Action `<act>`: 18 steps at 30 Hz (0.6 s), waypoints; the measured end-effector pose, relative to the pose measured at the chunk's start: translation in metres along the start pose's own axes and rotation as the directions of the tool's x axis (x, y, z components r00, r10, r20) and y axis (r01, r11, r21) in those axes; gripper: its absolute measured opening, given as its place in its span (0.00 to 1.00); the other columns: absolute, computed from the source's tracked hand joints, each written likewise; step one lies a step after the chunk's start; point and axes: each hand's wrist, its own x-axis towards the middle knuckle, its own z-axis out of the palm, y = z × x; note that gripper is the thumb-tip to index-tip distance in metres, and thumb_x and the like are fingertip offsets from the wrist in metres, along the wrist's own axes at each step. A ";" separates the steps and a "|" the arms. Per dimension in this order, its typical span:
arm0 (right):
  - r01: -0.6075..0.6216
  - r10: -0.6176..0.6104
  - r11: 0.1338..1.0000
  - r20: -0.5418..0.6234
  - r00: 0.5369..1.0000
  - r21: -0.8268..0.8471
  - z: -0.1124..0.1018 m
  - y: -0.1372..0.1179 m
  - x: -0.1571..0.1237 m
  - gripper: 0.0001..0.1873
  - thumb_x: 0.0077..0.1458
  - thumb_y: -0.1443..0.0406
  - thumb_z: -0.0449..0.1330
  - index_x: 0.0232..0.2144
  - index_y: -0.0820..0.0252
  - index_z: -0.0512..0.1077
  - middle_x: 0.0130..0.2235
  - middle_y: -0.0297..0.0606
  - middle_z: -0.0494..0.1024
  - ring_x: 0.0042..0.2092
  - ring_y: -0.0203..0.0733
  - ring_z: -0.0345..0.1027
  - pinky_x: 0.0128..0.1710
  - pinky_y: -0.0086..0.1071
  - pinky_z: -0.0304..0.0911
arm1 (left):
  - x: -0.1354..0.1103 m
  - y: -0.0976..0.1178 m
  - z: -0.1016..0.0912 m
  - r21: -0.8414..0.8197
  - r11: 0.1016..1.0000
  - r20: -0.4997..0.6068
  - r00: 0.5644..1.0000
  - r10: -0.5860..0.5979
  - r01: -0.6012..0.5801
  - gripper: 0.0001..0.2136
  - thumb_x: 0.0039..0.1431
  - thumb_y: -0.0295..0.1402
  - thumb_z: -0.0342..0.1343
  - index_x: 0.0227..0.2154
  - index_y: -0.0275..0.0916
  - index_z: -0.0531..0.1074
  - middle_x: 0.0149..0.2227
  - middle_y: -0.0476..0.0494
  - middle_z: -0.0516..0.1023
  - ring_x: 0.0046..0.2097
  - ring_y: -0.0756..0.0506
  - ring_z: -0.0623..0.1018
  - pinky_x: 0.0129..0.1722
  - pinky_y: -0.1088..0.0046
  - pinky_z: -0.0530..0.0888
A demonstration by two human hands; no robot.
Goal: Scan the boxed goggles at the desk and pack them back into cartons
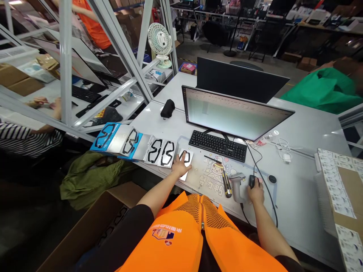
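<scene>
My left hand lies with its fingers apart on the nearest flat white package, which bears a black frame-like picture partly covered by the hand. From there a row of similar packages, white ones and blue-and-white ones, stretches leftward along the table edge. My right hand is wrapped over a black computer mouse on the desk mat. Between the hands lie a yellow-and-black utility knife, a grey-white barcode scanner and a thin black pen-like stick.
A lit monitor stands behind a black keyboard. A black pouch sits at the back left, a white cable at the right. A patterned carton stands far right; an open cardboard box is below left. Another person's hand shows beyond the metal frame.
</scene>
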 end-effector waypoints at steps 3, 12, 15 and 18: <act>0.011 -0.011 1.000 -0.013 1.000 0.007 -0.001 0.000 0.000 0.40 0.68 0.56 0.52 0.78 0.61 0.53 0.75 0.59 0.58 0.68 0.70 0.67 0.64 0.53 0.66 | -0.002 0.001 -0.002 0.000 1.000 -0.002 1.000 0.000 0.000 0.49 0.66 0.56 0.55 0.82 0.50 0.37 0.80 0.25 0.49 0.72 0.22 0.67 0.60 0.48 0.75; 0.007 -0.007 1.000 -0.009 1.000 0.009 -0.002 -0.001 0.000 0.41 0.67 0.57 0.53 0.78 0.60 0.51 0.73 0.60 0.60 0.67 0.69 0.68 0.63 0.54 0.67 | -0.004 0.003 -0.004 -0.004 1.000 0.001 1.000 -0.007 0.007 0.49 0.66 0.56 0.55 0.82 0.49 0.38 0.80 0.26 0.48 0.73 0.21 0.66 0.60 0.48 0.75; 0.011 -0.011 1.000 -0.003 1.000 0.011 -0.002 0.000 0.000 0.41 0.67 0.57 0.53 0.78 0.59 0.51 0.73 0.60 0.60 0.68 0.69 0.67 0.63 0.54 0.67 | -0.003 0.001 -0.002 -0.007 1.000 -0.008 1.000 0.002 -0.002 0.49 0.66 0.57 0.54 0.82 0.49 0.38 0.80 0.26 0.49 0.73 0.21 0.65 0.60 0.47 0.76; 0.002 -0.002 1.000 -0.003 1.000 0.014 -0.004 -0.002 -0.001 0.41 0.67 0.56 0.52 0.78 0.59 0.52 0.73 0.60 0.59 0.69 0.69 0.66 0.64 0.56 0.67 | -0.002 0.001 -0.001 -0.007 1.000 -0.010 1.000 0.006 -0.006 0.48 0.67 0.56 0.54 0.82 0.48 0.39 0.80 0.26 0.49 0.73 0.21 0.66 0.60 0.48 0.76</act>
